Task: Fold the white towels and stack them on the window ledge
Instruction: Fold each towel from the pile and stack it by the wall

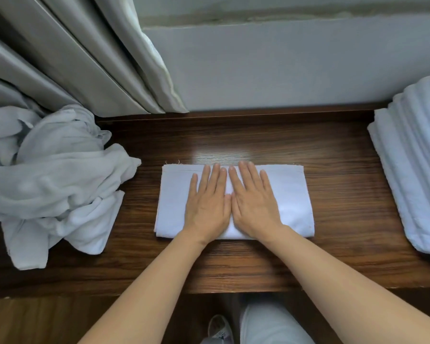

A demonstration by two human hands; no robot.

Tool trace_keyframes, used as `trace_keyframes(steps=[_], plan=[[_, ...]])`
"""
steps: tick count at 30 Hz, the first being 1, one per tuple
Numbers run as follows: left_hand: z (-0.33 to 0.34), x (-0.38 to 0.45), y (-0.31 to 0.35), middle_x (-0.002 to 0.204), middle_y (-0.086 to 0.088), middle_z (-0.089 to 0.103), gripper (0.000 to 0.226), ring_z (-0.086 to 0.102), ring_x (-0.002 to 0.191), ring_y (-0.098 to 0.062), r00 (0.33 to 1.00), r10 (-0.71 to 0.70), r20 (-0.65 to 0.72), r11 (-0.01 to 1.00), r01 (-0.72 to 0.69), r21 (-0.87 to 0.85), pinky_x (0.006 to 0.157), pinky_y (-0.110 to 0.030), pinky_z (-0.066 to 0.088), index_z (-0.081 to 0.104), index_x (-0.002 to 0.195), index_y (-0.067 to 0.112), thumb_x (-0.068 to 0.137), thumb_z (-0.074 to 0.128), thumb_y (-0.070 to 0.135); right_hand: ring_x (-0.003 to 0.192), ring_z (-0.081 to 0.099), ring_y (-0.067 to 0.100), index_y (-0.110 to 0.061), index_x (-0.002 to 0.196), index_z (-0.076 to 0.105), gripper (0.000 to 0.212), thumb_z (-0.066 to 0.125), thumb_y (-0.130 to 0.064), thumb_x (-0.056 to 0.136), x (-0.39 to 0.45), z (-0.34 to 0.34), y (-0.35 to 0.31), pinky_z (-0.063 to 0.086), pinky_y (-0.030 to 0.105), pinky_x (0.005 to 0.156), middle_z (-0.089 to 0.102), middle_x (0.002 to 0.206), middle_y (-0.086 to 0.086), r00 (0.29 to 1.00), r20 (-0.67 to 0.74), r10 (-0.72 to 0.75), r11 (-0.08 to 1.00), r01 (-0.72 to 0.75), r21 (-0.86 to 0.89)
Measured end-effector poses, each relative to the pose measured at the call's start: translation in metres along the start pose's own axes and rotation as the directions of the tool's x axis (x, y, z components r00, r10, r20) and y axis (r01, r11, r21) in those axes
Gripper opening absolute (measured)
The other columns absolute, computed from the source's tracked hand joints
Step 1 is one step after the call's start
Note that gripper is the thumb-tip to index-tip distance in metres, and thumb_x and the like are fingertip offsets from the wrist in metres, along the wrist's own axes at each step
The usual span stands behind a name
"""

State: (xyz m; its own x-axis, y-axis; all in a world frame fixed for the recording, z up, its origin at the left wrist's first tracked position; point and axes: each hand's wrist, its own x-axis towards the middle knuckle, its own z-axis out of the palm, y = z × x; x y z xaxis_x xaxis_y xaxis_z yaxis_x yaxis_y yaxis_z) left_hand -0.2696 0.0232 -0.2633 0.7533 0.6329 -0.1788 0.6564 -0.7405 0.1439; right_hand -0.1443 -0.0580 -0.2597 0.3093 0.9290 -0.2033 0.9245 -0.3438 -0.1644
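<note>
A folded white towel (291, 194) lies flat as a rectangle in the middle of the dark wooden window ledge (333, 175). My left hand (207, 202) and my right hand (255, 199) rest palm-down on its centre, side by side, fingers spread and pointing toward the wall. Neither hand grips anything. A crumpled heap of unfolded white towels (50, 180) sits at the left end of the ledge. A stack of folded white towels (412, 165) stands at the right end, partly cut off by the frame edge.
Grey curtains (85, 58) hang down at the back left, touching the heap. A pale wall (283, 65) rises behind the ledge. Below the ledge's front edge I see wooden floor, a trouser leg and a shoe (220, 328).
</note>
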Motion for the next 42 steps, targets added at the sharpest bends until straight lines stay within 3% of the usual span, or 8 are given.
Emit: trace_keyframes(steps=[11, 15, 18, 24, 28, 34, 38, 42], plan=[[-0.013, -0.01, -0.076, 0.173, -0.007, -0.01, 0.083, -0.016, 0.159, -0.021, 0.992, -0.105, 0.063, 0.994, 0.105, 0.0, 0.129, -0.047, -0.005, -0.004, 0.166, 0.015, 0.101, 0.012, 0.065, 0.16, -0.015, 0.021, -0.027, 0.166, -0.009, 0.072, 0.013, -0.058, 0.105, -0.026, -0.02, 0.099, -0.003, 0.046, 0.13, -0.01, 0.174, 0.006, 0.995, 0.063, 0.078, 0.996, -0.074, -0.059], [-0.045, 0.002, -0.09, 0.172, -0.009, 0.014, 0.068, 0.007, 0.16, -0.026, 0.988, -0.01, 0.153, 0.999, 0.004, 0.035, 0.128, -0.049, 0.013, 0.012, 0.165, 0.011, 0.109, 0.03, 0.045, 0.152, 0.022, 0.036, -0.018, 0.163, 0.024, 0.07, 0.045, -0.049, 0.103, -0.012, -0.052, 0.106, 0.026, 0.048, 0.123, 0.031, 0.163, 0.016, 0.99, 0.143, 0.0, 1.0, -0.003, 0.021], [-0.075, 0.026, -0.102, 0.144, -0.009, 0.054, 0.053, 0.048, 0.132, -0.034, 0.982, -0.028, 0.189, 0.995, 0.009, 0.097, 0.1, -0.048, 0.046, 0.046, 0.149, 0.016, 0.101, 0.056, 0.037, 0.126, 0.045, 0.034, -0.02, 0.145, 0.05, 0.059, 0.067, -0.04, 0.092, 0.013, -0.078, 0.108, 0.044, 0.047, 0.1, 0.054, 0.133, 0.01, 0.974, 0.219, 0.052, 0.994, -0.072, 0.088], [-0.105, 0.072, -0.122, 0.116, 0.0, 0.061, 0.049, 0.06, 0.1, -0.02, 0.856, -0.14, 0.498, 0.975, 0.206, -0.08, 0.074, -0.032, 0.049, 0.06, 0.121, 0.023, 0.079, 0.083, 0.036, 0.085, 0.064, 0.025, -0.015, 0.092, 0.065, 0.02, 0.071, -0.02, 0.074, 0.057, -0.107, 0.115, 0.048, 0.03, 0.061, 0.067, 0.093, 0.004, 0.795, 0.577, 0.185, 0.945, -0.306, 0.119], [-0.105, 0.071, -0.133, 0.103, 0.006, 0.066, 0.035, 0.063, 0.091, -0.014, 0.823, -0.146, 0.549, 0.943, 0.283, -0.174, 0.074, -0.033, 0.054, 0.069, 0.101, 0.019, 0.077, 0.086, 0.039, 0.092, 0.067, 0.024, -0.014, 0.105, 0.066, 0.034, 0.078, -0.024, 0.074, 0.061, -0.115, 0.119, 0.062, 0.035, 0.07, 0.067, 0.105, 0.006, 0.715, 0.676, 0.18, 0.935, -0.338, 0.108], [-0.13, 0.044, -0.144, 0.095, -0.014, 0.07, 0.022, 0.063, 0.077, -0.021, 0.841, -0.075, 0.536, 0.842, 0.341, -0.419, 0.065, -0.035, 0.052, 0.069, 0.088, 0.014, 0.074, 0.085, 0.017, 0.074, 0.077, 0.018, -0.017, 0.089, 0.074, 0.018, 0.083, -0.021, 0.075, 0.032, -0.147, 0.121, 0.061, 0.026, 0.056, 0.076, 0.09, 0.003, 0.776, 0.614, 0.144, 0.922, -0.331, 0.201], [-0.175, 0.038, -0.139, 0.074, -0.001, 0.069, 0.016, 0.061, 0.063, -0.013, 0.902, 0.045, 0.429, 0.874, 0.173, -0.455, 0.057, -0.035, 0.052, 0.065, 0.073, 0.026, 0.063, 0.078, 0.025, 0.065, 0.072, 0.013, -0.025, 0.077, 0.08, 0.004, 0.083, -0.025, 0.075, -0.007, -0.184, 0.116, 0.051, 0.019, 0.048, 0.074, 0.079, -0.006, 0.861, 0.473, 0.187, 0.908, -0.335, 0.25], [-0.221, 0.042, -0.123, 0.068, 0.008, 0.067, 0.018, 0.057, 0.06, -0.007, 0.949, 0.179, 0.261, 0.902, -0.052, -0.429, 0.06, -0.031, 0.046, 0.062, 0.071, 0.028, 0.069, 0.079, 0.024, 0.068, 0.065, 0.016, -0.022, 0.073, 0.078, 0.003, 0.08, -0.021, 0.075, -0.054, -0.222, 0.106, 0.052, 0.032, 0.058, 0.069, 0.069, -0.003, 0.934, 0.227, 0.277, 0.918, -0.327, 0.226]])
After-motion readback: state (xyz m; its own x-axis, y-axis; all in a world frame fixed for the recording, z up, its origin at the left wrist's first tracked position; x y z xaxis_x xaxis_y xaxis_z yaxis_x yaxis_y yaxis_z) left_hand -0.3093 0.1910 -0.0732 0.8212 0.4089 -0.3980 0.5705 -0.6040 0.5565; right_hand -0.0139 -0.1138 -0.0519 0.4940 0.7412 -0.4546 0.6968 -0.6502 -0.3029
